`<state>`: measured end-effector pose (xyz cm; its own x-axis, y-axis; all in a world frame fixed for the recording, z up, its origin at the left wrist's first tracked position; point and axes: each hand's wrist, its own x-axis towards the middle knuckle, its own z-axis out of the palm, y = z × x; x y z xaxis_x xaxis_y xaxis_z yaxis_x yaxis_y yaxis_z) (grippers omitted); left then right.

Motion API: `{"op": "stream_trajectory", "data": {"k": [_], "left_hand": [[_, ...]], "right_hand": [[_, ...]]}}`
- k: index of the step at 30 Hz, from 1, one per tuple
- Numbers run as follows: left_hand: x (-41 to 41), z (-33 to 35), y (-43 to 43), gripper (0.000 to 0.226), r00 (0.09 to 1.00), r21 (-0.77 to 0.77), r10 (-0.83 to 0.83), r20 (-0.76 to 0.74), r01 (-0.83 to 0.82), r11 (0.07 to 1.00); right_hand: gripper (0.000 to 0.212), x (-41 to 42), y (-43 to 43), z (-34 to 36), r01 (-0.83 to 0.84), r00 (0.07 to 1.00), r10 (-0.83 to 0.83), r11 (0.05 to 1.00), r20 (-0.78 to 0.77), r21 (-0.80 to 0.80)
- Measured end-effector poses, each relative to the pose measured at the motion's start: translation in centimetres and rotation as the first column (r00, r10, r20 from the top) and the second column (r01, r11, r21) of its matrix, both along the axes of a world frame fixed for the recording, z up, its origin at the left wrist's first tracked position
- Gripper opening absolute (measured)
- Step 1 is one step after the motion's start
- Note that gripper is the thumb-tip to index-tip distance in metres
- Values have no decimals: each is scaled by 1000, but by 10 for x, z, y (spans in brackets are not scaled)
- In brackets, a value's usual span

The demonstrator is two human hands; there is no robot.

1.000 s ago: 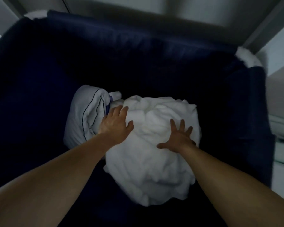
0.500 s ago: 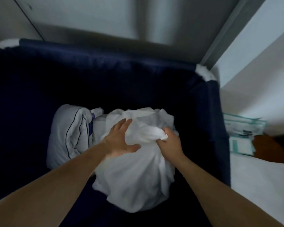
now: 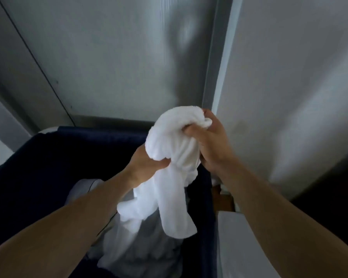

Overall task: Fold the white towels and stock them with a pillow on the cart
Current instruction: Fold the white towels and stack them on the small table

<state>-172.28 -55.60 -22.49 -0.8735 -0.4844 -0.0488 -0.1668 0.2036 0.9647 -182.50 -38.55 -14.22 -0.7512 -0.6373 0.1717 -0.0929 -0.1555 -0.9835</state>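
**Right hand (image 3: 211, 145) and left hand (image 3: 144, 167) clutch a bunched white towel (image 3: 175, 149) over the cart's (image 3: 48, 157) far right corner**

The right hand is closed around the top of the white towel. Its thumb presses across the front of a thick wad of cloth and its fingers curl behind it. The left hand grips the same towel lower down and to the left, with its thumb closing on a gathered neck of fabric. Most of its fingers are hidden behind the folds. Both forearms are bare and reach in from the bottom corners of the view.

The towel is bright white with a soft, nubbly terry surface. It is crumpled into a rounded lump between the two hands. Below the left hand it hangs in two limp, rope-like tails with blunt, rounded ends. It is held in the air above the cart's far right corner.

The cart is a deep bin with walls of dark navy fabric, smooth and matte, and a pale patch shows at its far left corner. Inside, against the right wall and behind the hanging tails, lies a heap of white linen (image 3: 141, 247), rumpled and grey in the shade. Whether the tails touch it cannot be told. Left of the heap, partly covered by the left forearm, is the pillow (image 3: 78, 189), which has a smooth pale casing and a thin dark line of piping.

Beyond the far rim stands a grey panel (image 3: 109, 57) with a dull sheen. It is bordered on the right by an upright metal strip (image 3: 215, 57), then a plain white wall (image 3: 289, 77). A flat white surface (image 3: 239, 247) lies just outside the cart's right wall.
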Motion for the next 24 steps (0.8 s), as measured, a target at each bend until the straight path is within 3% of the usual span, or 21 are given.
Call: {"op": "stream_trajectory", "data": {"k": [4, 6, 9, 10, 12, 14, 17, 19, 21, 24], "left_hand": [[-31, 84, 49, 35, 992, -64, 2, -123, -10, 998], [-43, 127, 76, 34, 992, -137, -24, -120, 7, 990], [-52, 163, 126, 26, 973, -263, -228, -41, 210, 942], [-51, 167, 137, 27, 948, -178, -319, -4, 314, 933], [-42, 173, 150, 31, 866, 150, -499, -26, 497, 855], [-32, 176, 150, 45, 831, 392, -549, -87, 535, 748], [-27, 168, 143, 72, 812, 439, -574, -100, 554, 707], [-25, 159, 140, 73, 763, 374, -634, -127, 629, 681], [-22, 140, 131, 71, 691, 184, -719, -78, 719, 671], [-16, 95, 122, 101, 638, 17, -737, 224, 754, 657]], "right_hand": [[77, -9, 56, 44, 120, 985, -108, 989, -137, 82], [92, -7, 80, 51, 36, 982, -32, 999, -184, 19], [104, -8, 103, 40, -53, 987, 40, 996, -158, -77], [107, -8, 111, 35, -17, 993, 9, 997, -114, -72], [112, -12, 128, 28, 101, 994, -104, 993, -43, -52], [106, -19, 143, 22, 213, 977, -213, 976, 4, -37], [81, -21, 153, 28, 331, 943, -328, 941, 65, -61], [69, -19, 158, 44, 412, 908, -403, 908, 112, -72], [58, -21, 165, 68, 463, 877, -436, 879, 202, -117], [41, -18, 174, 108, 460, 867, -384, 863, 318, -211]]}}
